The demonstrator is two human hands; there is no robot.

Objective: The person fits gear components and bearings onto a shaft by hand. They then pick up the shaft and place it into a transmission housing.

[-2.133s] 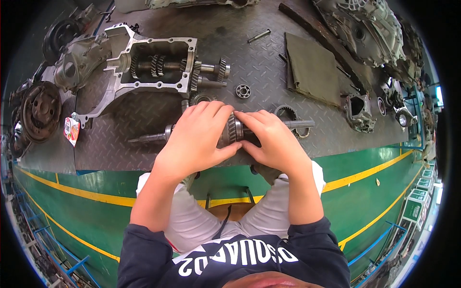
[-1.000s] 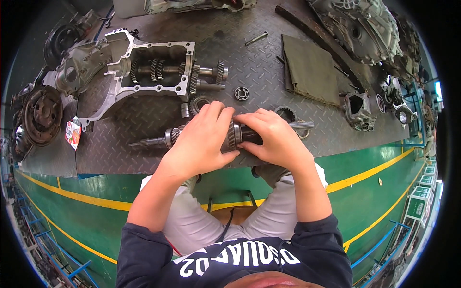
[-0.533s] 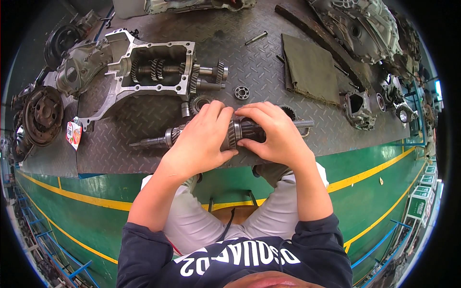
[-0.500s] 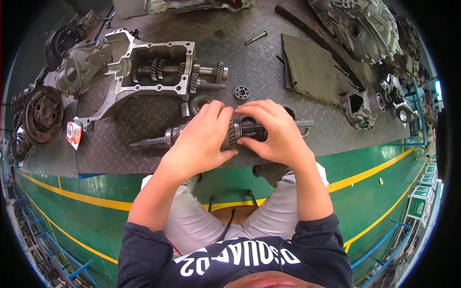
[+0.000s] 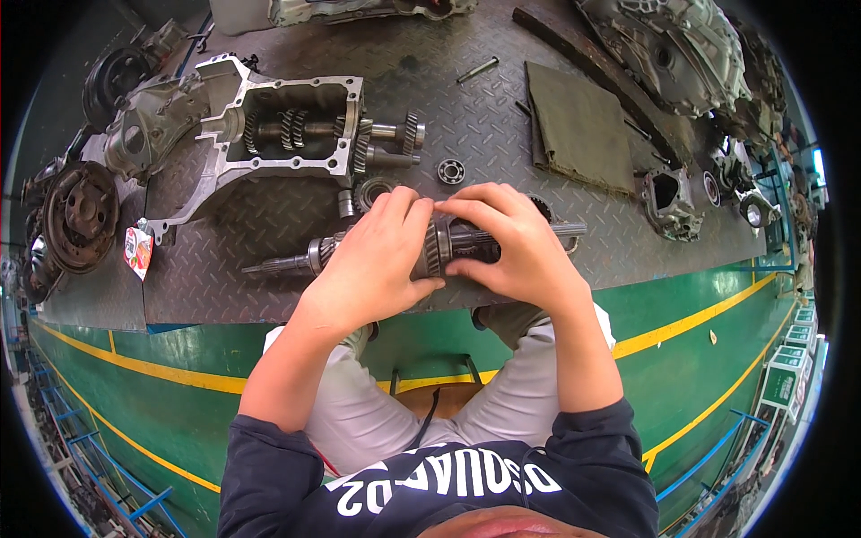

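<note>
A steel gear shaft (image 5: pixel 282 265) lies crosswise near the front edge of the bench, its splined ends sticking out on both sides of my hands. My left hand (image 5: pixel 369 258) is curled over the shaft, with the thumb on the near side and the fingers on the far side. My right hand (image 5: pixel 520 247) arches round a toothed gear (image 5: pixel 437 248) and the shaft beside it, thumb and fingers gripping from near and far. Beyond my fingers sit a ring gear (image 5: pixel 372 191), partly covered, and a small ball bearing (image 5: pixel 450 171).
An open aluminium gearbox housing (image 5: pixel 296 165) with gears inside stands at left. A folded dark cloth (image 5: pixel 578 130), a bolt (image 5: pixel 478 70) and a long bar (image 5: pixel 601 79) lie farther back. Castings (image 5: pixel 671 204) stand at right; a rusty brake drum (image 5: pixel 81 217) is at far left.
My right hand's fingers have shifted very slightly on the gear. The left hand and the shaft stay in place.
</note>
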